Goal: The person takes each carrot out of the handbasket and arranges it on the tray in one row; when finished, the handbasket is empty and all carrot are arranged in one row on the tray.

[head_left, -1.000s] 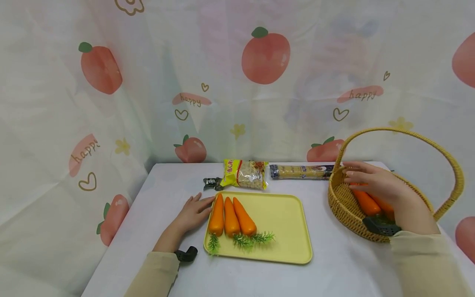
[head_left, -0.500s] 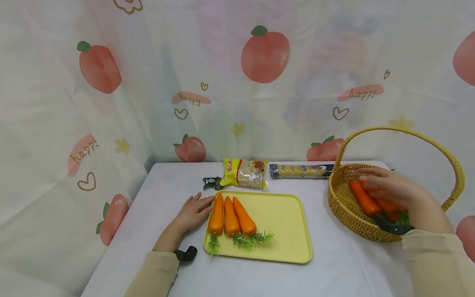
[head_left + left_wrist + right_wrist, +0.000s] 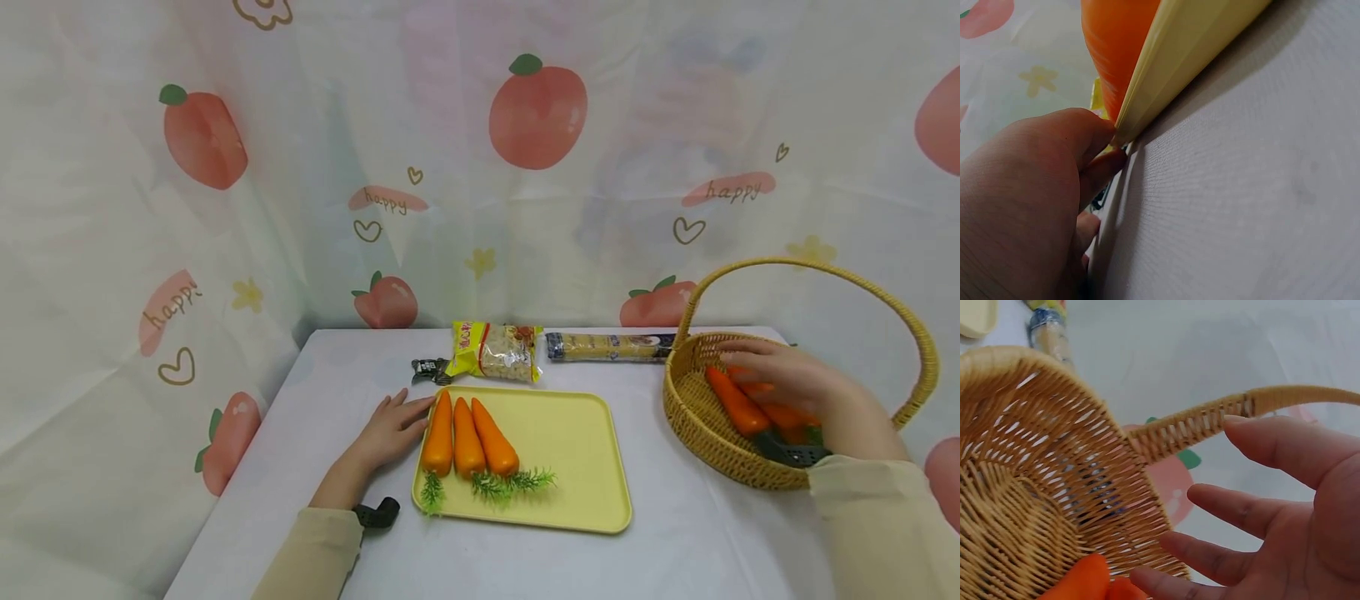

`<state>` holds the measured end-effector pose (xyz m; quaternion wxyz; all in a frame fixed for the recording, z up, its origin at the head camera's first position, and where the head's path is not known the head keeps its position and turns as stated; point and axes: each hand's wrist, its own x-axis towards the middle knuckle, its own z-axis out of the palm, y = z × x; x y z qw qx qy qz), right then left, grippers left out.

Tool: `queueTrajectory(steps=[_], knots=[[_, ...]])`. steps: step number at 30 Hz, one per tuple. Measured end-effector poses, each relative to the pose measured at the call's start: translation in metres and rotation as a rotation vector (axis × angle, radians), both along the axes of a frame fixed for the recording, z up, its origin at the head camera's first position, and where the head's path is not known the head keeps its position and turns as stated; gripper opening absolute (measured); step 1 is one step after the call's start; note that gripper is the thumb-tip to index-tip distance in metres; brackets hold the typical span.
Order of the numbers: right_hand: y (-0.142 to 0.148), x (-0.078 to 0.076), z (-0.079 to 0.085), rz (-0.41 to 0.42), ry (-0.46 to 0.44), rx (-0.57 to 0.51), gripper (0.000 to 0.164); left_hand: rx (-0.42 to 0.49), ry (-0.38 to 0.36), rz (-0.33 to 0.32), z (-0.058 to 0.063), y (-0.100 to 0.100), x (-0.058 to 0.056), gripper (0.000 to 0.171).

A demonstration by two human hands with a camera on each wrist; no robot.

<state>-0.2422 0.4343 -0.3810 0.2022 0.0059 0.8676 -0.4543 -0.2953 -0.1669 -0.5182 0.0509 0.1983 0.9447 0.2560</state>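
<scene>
In the head view my left hand (image 3: 390, 429) rests beside the yellow tray (image 3: 570, 458), its fingertips touching the rim at the left edge. The left wrist view has the thumb against that tray edge (image 3: 1172, 62). Three orange carrots (image 3: 468, 442) with green tops lie side by side on the tray's left part. Over the wicker basket (image 3: 697, 433) hovers my right hand (image 3: 787, 379), fingers spread and nothing held. Inside the basket are more carrots (image 3: 735, 400), partly hidden by that hand. The right wrist view shows a gap between the fingers and the basket's handle (image 3: 1191, 428).
Behind the tray lie a yellow bag of dry food (image 3: 498, 352), a small black packet (image 3: 430, 371) and a long pack of noodles (image 3: 607, 347). The basket handle (image 3: 795, 261) arches high over the right side. A patterned curtain (image 3: 450, 125) closes off the back.
Compared with a second ago, my right hand has shifted right and a little lower over the basket, uncovering more of a carrot. The left hand and tray have stayed still.
</scene>
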Motion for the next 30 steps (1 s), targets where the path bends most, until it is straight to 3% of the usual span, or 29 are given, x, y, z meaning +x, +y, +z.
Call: queueTrajectory(steps=[6,14,24,30], knots=[[0.019,0.004,0.011,0.006,0.095,0.122,0.071,-0.009,0.011,0.002,0.000,0.001,0.001,0.047],[0.036,0.011,0.012,-0.069,-0.136,0.080,0.087,-0.015,0.012,-0.007,-0.001,0.000,0.000,0.047],[0.037,0.002,-0.011,-0.016,-0.146,0.000,0.069,-0.023,0.006,0.004,-0.002,0.000,-0.001,0.048],[0.033,-0.006,-0.018,0.017,-0.196,0.009,0.073,-0.025,-0.002,0.010,-0.003,0.000,-0.001,0.048]])
